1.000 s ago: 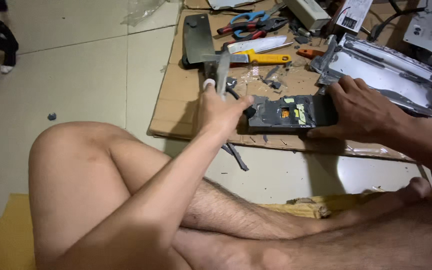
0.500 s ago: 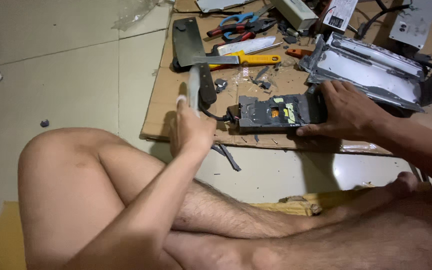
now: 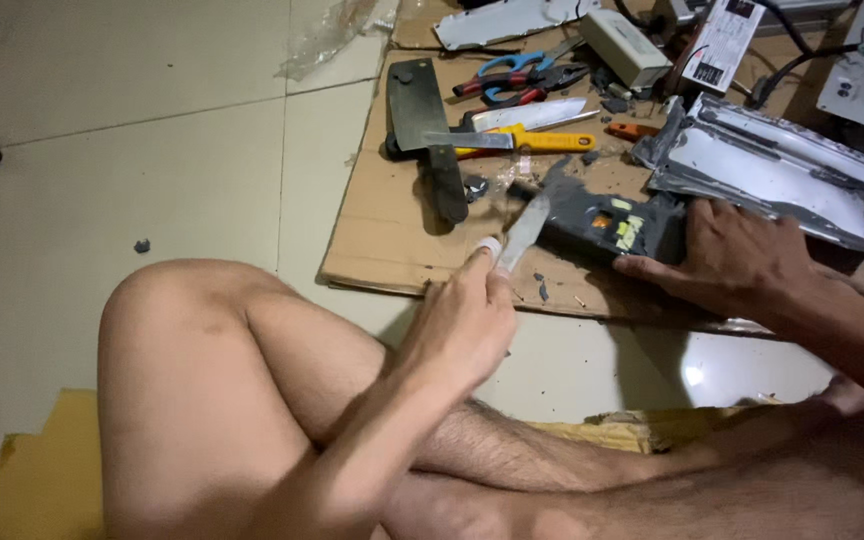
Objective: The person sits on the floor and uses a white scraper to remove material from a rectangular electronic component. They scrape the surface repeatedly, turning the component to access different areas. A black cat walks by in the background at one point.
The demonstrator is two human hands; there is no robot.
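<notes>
My left hand [image 3: 467, 320] grips a small metal tool with a flat, blurred blade [image 3: 524, 232], its tip pointing up toward a dark electronic unit. That dark grey unit [image 3: 607, 222], with yellow and orange parts on top, lies on the brown cardboard sheet [image 3: 382, 240]. My right hand [image 3: 727, 258] presses down on the unit's right end, fingers spread over it. My bare legs cross in the lower part of the view.
A black cleaver [image 3: 424, 130], a yellow-handled knife [image 3: 517, 141], red-and-blue pliers and scissors [image 3: 512, 78], a white power brick [image 3: 624, 45] and a bent metal casing [image 3: 772, 170] lie on the cardboard. Small dark fragments are scattered on it. Tiled floor lies to the left.
My left hand has swung the metal tool from upright at the unit's left end to a tilt against it. The view has shifted so the cardboard sits farther right.
</notes>
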